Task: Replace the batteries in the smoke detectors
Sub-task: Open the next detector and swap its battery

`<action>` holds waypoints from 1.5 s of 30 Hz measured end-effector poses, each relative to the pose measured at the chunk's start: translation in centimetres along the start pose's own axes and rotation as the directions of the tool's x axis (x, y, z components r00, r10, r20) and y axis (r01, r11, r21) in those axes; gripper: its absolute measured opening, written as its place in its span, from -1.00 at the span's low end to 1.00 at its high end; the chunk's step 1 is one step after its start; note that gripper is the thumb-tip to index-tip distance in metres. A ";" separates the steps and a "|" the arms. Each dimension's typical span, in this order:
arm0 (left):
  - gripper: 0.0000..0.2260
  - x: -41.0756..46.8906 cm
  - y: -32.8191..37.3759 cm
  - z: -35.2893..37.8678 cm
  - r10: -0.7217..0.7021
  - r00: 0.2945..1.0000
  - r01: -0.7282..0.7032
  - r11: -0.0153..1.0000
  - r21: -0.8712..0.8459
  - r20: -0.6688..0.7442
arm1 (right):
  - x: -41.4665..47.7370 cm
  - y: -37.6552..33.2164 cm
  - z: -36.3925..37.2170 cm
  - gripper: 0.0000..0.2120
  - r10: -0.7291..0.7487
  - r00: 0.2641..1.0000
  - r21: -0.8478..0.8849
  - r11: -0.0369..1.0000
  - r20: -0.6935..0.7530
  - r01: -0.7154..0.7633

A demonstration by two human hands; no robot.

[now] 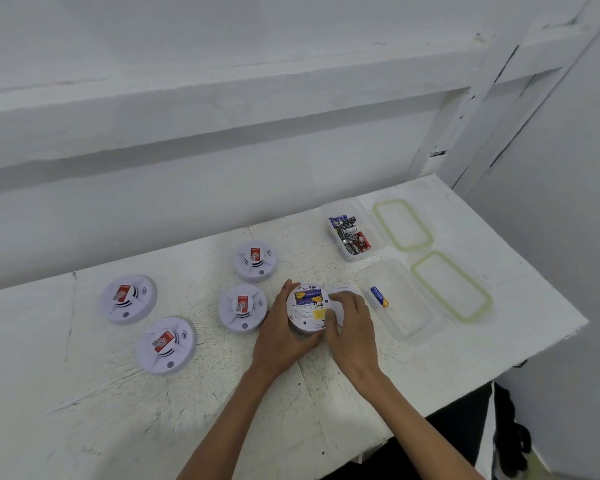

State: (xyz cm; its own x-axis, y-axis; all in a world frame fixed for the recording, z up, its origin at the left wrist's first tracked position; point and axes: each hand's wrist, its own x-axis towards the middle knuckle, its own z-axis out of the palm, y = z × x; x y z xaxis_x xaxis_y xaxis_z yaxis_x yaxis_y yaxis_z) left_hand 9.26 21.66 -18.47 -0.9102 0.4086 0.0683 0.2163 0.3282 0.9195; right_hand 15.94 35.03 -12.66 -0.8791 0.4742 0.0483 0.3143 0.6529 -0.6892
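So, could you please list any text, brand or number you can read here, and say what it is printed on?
None can be read with certainty.
Red tags on the four face-up smoke detectors: print too small.
Label on the back of the held detector: blurred.
Batteries in the far container: brand lettering blurred.
Blue battery in the near container: unreadable.

Rough painted table (222, 393); clear plastic container (406, 327).
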 end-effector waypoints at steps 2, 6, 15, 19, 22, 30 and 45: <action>-0.16 0.0 0.1 -0.1 -0.008 1.000 0.009 1.000 -0.023 0.015 | 0.5 -0.4 0.1 -0.73 0.032 0.998 0.006 0.999 0.051 -0.032; -0.19 0.0 0.3 -0.1 -0.005 1.000 0.007 0.998 -0.062 0.031 | 1.4 -1.0 -0.1 -0.73 0.129 0.985 0.053 0.989 0.115 -0.136; -0.14 0.3 -0.2 0.1 -0.077 0.993 0.086 0.991 -0.105 0.094 | 4.2 -1.5 -1.0 -0.67 0.283 0.923 0.033 0.953 0.262 -0.302; -0.12 0.6 -1.0 0.3 -0.118 0.985 0.132 0.985 -0.113 0.124 | 6.0 -1.2 -0.9 -0.75 0.371 0.879 -0.027 0.924 0.299 -0.381; -0.10 0.6 -1.4 0.4 -0.140 0.981 0.157 0.979 -0.127 0.138 | 6.8 -1.1 -0.5 -0.75 0.366 0.884 -0.120 0.931 0.291 -0.346; -0.10 0.3 -0.2 0.0 -0.172 0.975 0.198 0.960 -0.198 0.144 | 5.9 -0.6 1.3 -0.71 0.355 0.911 -0.161 0.932 0.211 -0.326; -0.04 0.0 0.7 -0.2 -0.129 0.986 0.145 0.979 -0.145 0.109 | 4.4 -0.1 0.8 -0.84 0.213 0.971 0.003 0.977 0.110 -0.215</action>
State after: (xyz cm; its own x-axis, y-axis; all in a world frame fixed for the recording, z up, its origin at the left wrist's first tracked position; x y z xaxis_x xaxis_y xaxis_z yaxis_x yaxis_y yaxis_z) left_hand 9.29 21.71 -17.71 -0.8863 0.4534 -0.0941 0.0287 0.2565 0.9661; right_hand 11.75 36.54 -12.97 -0.8259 0.5345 -0.1795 0.4946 0.5338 -0.6859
